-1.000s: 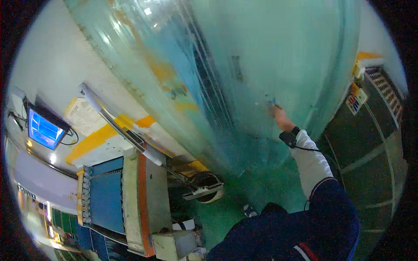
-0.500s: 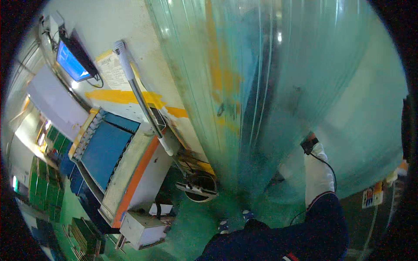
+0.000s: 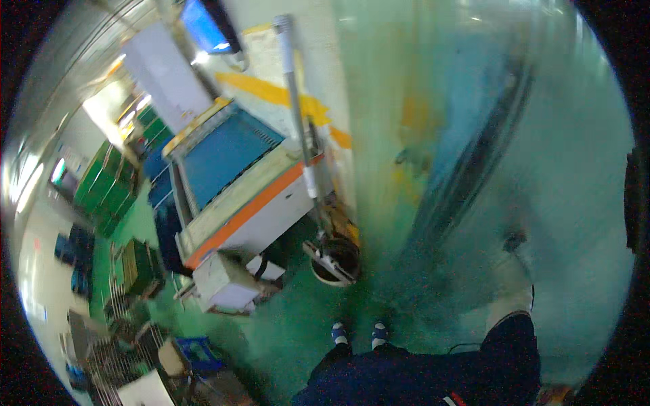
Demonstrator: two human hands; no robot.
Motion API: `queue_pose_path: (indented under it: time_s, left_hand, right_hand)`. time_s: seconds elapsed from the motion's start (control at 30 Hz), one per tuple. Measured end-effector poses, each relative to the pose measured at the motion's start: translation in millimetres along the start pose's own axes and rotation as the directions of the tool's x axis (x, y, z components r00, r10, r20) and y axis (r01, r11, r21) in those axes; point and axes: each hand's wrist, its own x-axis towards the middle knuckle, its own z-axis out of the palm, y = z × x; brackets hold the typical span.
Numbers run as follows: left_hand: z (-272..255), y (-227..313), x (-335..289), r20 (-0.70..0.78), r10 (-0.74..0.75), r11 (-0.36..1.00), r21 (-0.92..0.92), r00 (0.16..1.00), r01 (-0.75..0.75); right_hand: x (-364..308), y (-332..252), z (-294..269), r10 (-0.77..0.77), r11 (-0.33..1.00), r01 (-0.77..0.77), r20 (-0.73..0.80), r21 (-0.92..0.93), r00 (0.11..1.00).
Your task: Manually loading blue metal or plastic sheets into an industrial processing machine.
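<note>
A translucent, greenish plastic strip curtain [image 3: 575,135] hangs across the right half of the view. Into it reaches my right arm, dark sleeve above and white cuff [image 3: 509,298] below. A small dark device [image 3: 514,241] with a black cable sits at the wrist. My right hand [image 3: 520,220] shows only as a blur through the plastic, at or behind the strips, so its fingers and anything in them are hidden. My left hand is out of view.
A conveyor machine with a blue belt [image 3: 230,159] and orange stripe stands left. A long-handled squeegee [image 3: 298,101] leans by the wall over a dark bucket [image 3: 336,262]. A white box [image 3: 227,281] sits on the green floor. A screen [image 3: 205,27] hangs above.
My view has swung, shifting the machine, squeegee and bucket rightward and upward in the picture. The curtain now covers my right hand and more of the cuff; both feet show more plainly.
</note>
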Motion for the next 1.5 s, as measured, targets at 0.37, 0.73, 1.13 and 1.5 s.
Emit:
queue_pose_path:
  time_s: [0.37, 0.73, 1.13, 1.5]
  left_hand:
    - [-12, -98, -73, -0.181, -0.04, 0.971, -0.239, 0.983, -0.005]
    - [-65, -91, -49, -0.092, -0.043, 0.981, -0.191, 0.995, 0.025]
    - [-234, -122, -60, -0.03, -0.038, 0.986, -0.166, 0.999, 0.032]
    - [-359, -203, -99, -0.049, -0.123, 0.961, -0.255, 0.991, 0.106]
  right_hand:
    - [17, 12, 24, 0.003, 0.997, -0.001, 0.037, -0.078, 0.999]
    - [-64, 6, 40, -0.054, 0.984, 0.047, -0.032, -0.169, 0.998]
    - [-255, 1, 107, -0.108, 0.944, 0.085, -0.057, -0.32, 0.992]
    - [-368, -91, 163, -0.19, 0.892, 0.092, -0.183, -0.442, 0.964]
